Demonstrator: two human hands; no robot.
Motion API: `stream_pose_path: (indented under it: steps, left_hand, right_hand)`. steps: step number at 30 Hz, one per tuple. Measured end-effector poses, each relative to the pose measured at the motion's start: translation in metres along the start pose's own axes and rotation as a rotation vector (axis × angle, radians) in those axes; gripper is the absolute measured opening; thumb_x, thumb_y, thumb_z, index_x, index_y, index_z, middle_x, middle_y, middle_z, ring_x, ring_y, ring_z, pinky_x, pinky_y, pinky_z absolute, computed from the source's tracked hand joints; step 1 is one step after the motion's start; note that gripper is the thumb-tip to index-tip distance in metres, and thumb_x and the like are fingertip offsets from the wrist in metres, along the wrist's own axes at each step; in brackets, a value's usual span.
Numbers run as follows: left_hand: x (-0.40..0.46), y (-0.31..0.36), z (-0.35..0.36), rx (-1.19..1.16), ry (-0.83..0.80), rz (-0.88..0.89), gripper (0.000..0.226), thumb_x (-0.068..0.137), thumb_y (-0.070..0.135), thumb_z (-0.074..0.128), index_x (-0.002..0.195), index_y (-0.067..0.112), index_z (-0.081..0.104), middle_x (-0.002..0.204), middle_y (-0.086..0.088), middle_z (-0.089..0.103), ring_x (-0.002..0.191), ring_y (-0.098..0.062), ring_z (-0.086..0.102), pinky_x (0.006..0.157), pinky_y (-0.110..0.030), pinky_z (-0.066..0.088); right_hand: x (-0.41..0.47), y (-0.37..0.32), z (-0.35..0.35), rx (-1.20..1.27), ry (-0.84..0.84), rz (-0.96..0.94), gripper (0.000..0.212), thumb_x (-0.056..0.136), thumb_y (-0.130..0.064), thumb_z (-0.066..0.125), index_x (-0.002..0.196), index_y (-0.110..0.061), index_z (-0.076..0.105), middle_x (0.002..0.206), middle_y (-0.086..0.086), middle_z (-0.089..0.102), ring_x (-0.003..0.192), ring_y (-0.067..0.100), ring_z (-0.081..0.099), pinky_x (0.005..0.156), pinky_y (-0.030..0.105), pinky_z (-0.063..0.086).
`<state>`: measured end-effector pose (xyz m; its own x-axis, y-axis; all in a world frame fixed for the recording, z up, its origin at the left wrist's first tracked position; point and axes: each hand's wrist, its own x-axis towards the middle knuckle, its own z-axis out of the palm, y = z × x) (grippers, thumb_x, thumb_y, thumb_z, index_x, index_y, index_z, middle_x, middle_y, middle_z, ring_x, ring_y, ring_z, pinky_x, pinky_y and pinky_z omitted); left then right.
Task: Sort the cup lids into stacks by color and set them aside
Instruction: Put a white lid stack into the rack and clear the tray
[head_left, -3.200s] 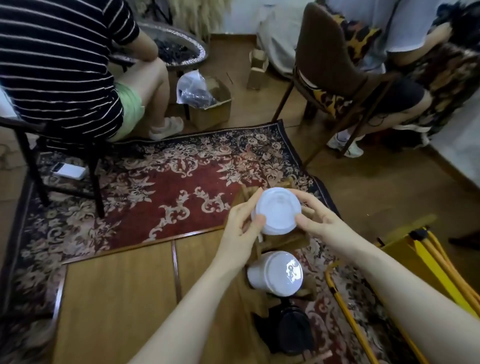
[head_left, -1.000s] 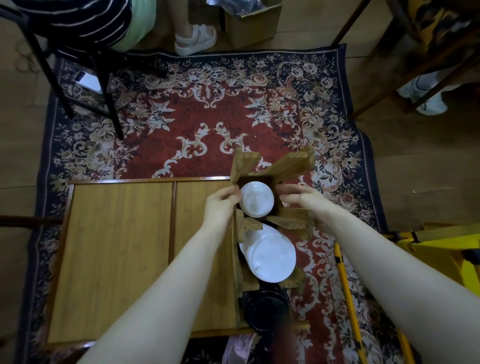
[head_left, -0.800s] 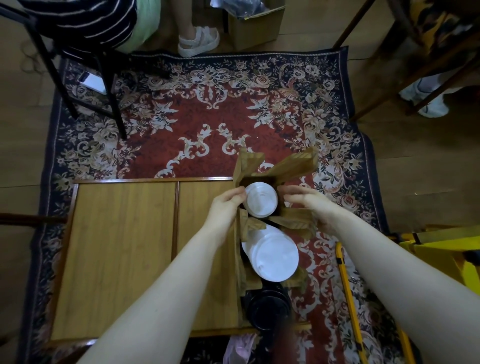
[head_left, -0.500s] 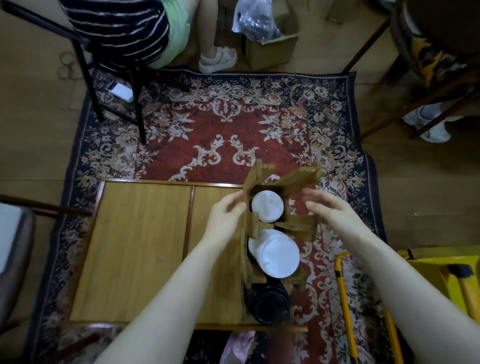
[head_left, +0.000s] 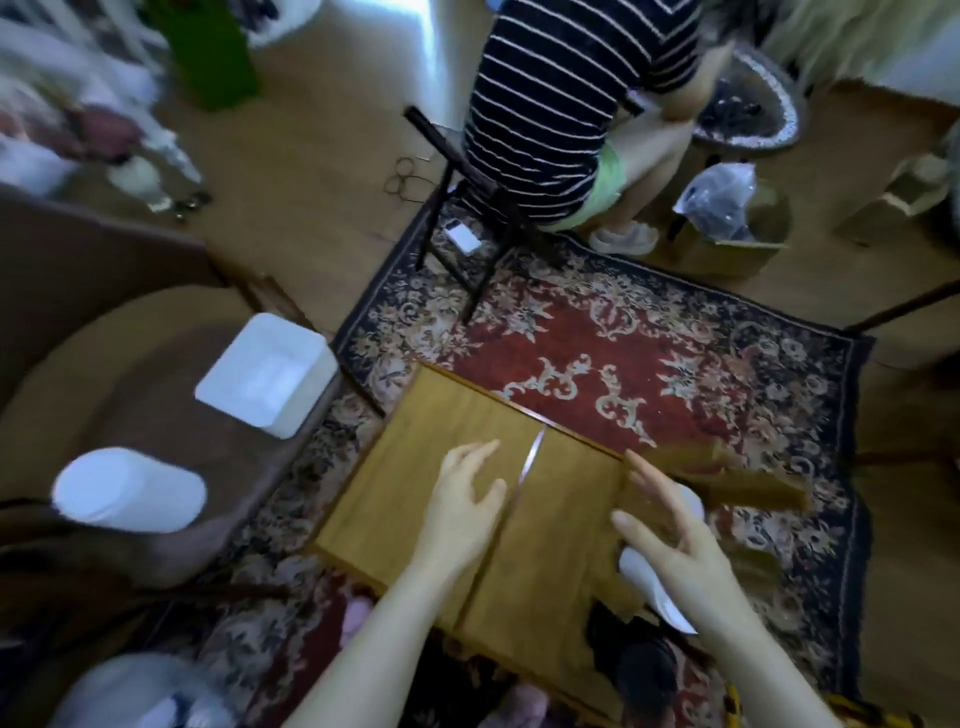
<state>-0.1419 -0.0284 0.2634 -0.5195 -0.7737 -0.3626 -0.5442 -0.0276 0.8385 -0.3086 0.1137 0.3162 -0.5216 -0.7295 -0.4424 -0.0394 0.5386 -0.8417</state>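
two hands hover empty over the counter (head_left: 457, 499): left hand (head_left: 462, 514) and right hand (head_left: 675, 545) both spread wide. white lids (head_left: 654, 587) stand stacked in the cardboard holder (head_left: 748, 478) at its right edge, black lids (head_left: 644, 675) nearer; probably more sorting remains. patterned rug (head_left: 649, 353) beneath.

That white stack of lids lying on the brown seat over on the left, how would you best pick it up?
Probably around its middle, from above. The white stack of lids lies on its side on the brown seat, so its long round flank faces up; fingers and thumb could wrap across it. Both the left hand and right hand are open and empty.
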Motion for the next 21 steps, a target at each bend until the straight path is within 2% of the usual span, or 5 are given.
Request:
stream_pose_path:
  steps: [7, 11, 13, 16, 21]
  left_hand:
    - [-0.049, -0.069, -0.148, -0.009, 0.339, -0.100, 0.042, 0.100, 0.022, 0.056, 0.141, 0.030, 0.050, 0.140, 0.015, 0.039, 0.128, 0.001, 0.041, 0.102, -0.020, 0.039]
    - [-0.082, -0.114, -0.212, -0.064, 0.574, -0.189, 0.042, 0.099, 0.015, 0.057, 0.139, 0.027, 0.053, 0.137, 0.010, 0.041, 0.123, -0.002, 0.045, 0.086, 0.003, 0.033]
    - [-0.091, -0.137, -0.238, -0.121, 0.682, -0.237, 0.044, 0.099, 0.013, 0.058, 0.140, 0.024, 0.052, 0.138, 0.006, 0.041, 0.125, -0.007, 0.047, 0.094, -0.003, 0.035]
    - [-0.092, -0.168, -0.272, -0.213, 0.748, -0.316, 0.051, 0.099, 0.017, 0.059, 0.147, 0.025, 0.044, 0.140, 0.005, 0.037, 0.128, -0.012, 0.046, 0.107, -0.030, 0.039]
    - [-0.066, -0.219, -0.313, -0.289, 0.721, -0.441, 0.072, 0.097, 0.036, 0.061, 0.157, 0.032, 0.022, 0.153, 0.000, 0.027, 0.136, -0.016, 0.040, 0.107, -0.033, 0.037]
  right_hand:
    - [0.020, -0.065, 0.148, -0.016, -0.307, -0.031, 0.054, 0.090, -0.024, 0.066, 0.130, -0.053, 0.044, 0.141, -0.014, 0.047, 0.129, 0.008, 0.045, 0.097, 0.030, 0.039]
    - [0.023, -0.083, 0.233, -0.076, -0.486, -0.049, 0.057, 0.089, -0.027, 0.068, 0.133, -0.054, 0.043, 0.143, -0.013, 0.046, 0.129, 0.004, 0.045, 0.097, 0.026, 0.041]
    - [0.025, -0.090, 0.272, -0.095, -0.565, -0.035, 0.057, 0.090, -0.029, 0.068, 0.135, -0.052, 0.042, 0.144, -0.013, 0.045, 0.130, 0.005, 0.044, 0.094, 0.022, 0.042]
    - [0.031, -0.097, 0.325, -0.127, -0.644, -0.022, 0.059, 0.089, -0.032, 0.069, 0.138, -0.050, 0.041, 0.143, -0.011, 0.046, 0.131, 0.006, 0.044, 0.087, 0.016, 0.042]
    - [0.054, -0.103, 0.405, -0.169, -0.723, 0.037, 0.065, 0.087, -0.032, 0.070, 0.142, -0.047, 0.037, 0.144, 0.000, 0.047, 0.131, 0.012, 0.046, 0.096, 0.025, 0.038]
